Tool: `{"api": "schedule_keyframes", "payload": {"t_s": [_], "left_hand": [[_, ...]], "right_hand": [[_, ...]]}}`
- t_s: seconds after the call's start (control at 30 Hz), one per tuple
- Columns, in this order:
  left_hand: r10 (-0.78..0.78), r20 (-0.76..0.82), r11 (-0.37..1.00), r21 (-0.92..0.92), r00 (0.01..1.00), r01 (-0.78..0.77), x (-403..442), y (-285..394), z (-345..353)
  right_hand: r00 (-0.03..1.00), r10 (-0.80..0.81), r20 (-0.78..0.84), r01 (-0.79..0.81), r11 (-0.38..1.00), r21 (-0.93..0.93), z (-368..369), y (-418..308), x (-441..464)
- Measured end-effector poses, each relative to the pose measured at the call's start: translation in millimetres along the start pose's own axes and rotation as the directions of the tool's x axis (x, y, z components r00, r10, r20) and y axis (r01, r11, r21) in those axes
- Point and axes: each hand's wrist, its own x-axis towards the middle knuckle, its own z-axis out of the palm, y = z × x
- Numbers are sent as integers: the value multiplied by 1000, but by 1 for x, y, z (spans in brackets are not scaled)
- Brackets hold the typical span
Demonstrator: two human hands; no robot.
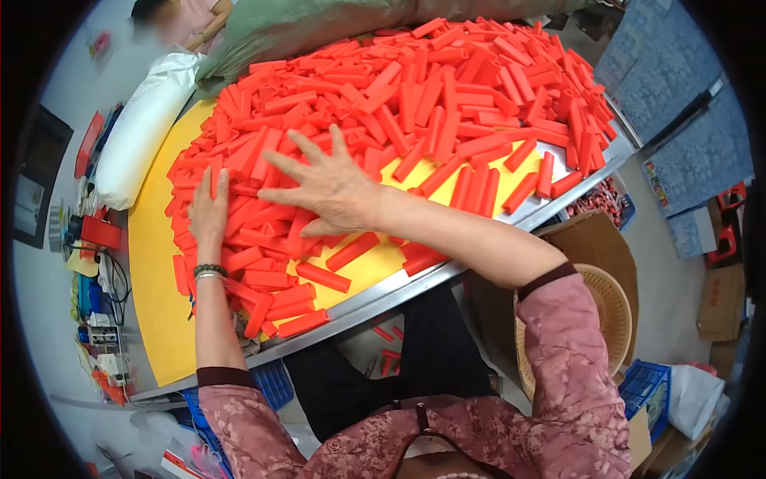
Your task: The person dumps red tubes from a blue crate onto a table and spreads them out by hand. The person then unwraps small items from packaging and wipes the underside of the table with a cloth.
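Where the heap of short red pieces point(447, 132) runs down toward the near edge of the table point(383, 297), both hands are at its left part. The right hand point(327, 188) has its fingers fanned wide and grips nothing; whether its palm touches the pieces cannot be told. The left hand point(209, 209), nearer the left edge, lies with fingers mostly straight among them; a piece shows between its fingers, but whether it is pinched is unclear. To shift such a loose pile well, I would keep the palms low and the fingers spread, moving pieces with light pressure, and guard the near edge, where several lie close to the metal rim. The pieces are straight, slim and bright, matte like plastic or foam, and some look grooved lengthwise. They tumble at all angles over a smooth yellow sheet point(159, 303), while a creased green sack point(279, 36) slumps along the far edge.
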Motion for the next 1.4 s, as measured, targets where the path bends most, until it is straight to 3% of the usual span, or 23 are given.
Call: {"api": "schedule_keyframes", "payload": {"t_s": [0.07, 0.1, 0.2, 0.33, 0.4, 0.43, 0.6, 0.8, 0.83, 0.87, 1.07, 1.13, 1.17, 1.27, 1.33, 1.37, 1.4], "left_hand": [[6, 112, 991, -137, 994, 10, 3, 8, 9], [17, 64, 997, -81, 998, -12, 2, 12, 12], [70, 86, 987, -150, 994, -57, -5, 28, 10], [243, -69, 931, -263, 968, -252, -3, 61, 27], [247, -122, 898, -345, 961, -274, -7, 87, 33], [247, -151, 877, -385, 957, -287, -9, 103, 35], [397, -100, 859, -308, 912, -408, -17, 191, 35], [455, -270, 758, -383, 849, -528, -25, 283, 59], [461, -233, 759, -398, 856, -516, -32, 298, 56], [492, -311, 737, -349, 813, -579, -31, 312, 63], [679, -36, 654, -424, 734, -626, -18, 378, 56], [724, 32, 619, -473, 689, -628, -16, 385, 58], [749, 162, 625, -496, 643, -603, -15, 381, 44], [813, -131, 464, -443, 567, -768, -2, 343, 30], [654, -222, 586, -456, 723, -670, 24, 291, 8], [553, -353, 620, -431, 755, -655, 38, 259, 3], [438, -371, 667, -477, 819, -572, 63, 221, 9]], "right_hand": [[995, -13, 102, 13, 1000, -7, 18, 2, 17], [993, -21, 116, 24, 999, -29, 20, 6, 20], [993, -17, 121, 25, 998, -65, 15, 23, 13], [981, 147, 125, -122, 974, -190, 4, 57, -5], [976, 207, 61, -202, 975, -88, -10, 75, -14], [980, 176, -91, -184, 979, -83, -1, 89, -21], [957, 288, -42, -290, 930, -226, -24, 139, -51], [934, 349, -70, -344, 830, -439, -53, 170, -85], [927, 362, -98, -364, 805, -468, -55, 176, -89], [917, 386, -101, -386, 793, -472, -60, 183, -94], [841, 525, -133, -516, 703, -490, -81, 225, -128], [832, 547, -94, -514, 696, -502, -84, 248, -144], [843, 531, -89, -503, 718, -481, -85, 256, -149], [834, 522, -179, -540, 703, -463, -95, 247, -142], [817, 494, -296, -576, 681, -453, -100, 231, -129], [847, 442, -297, -529, 764, -370, -98, 220, -118], [871, 386, -304, -470, 835, -285, -94, 207, -104]]}}
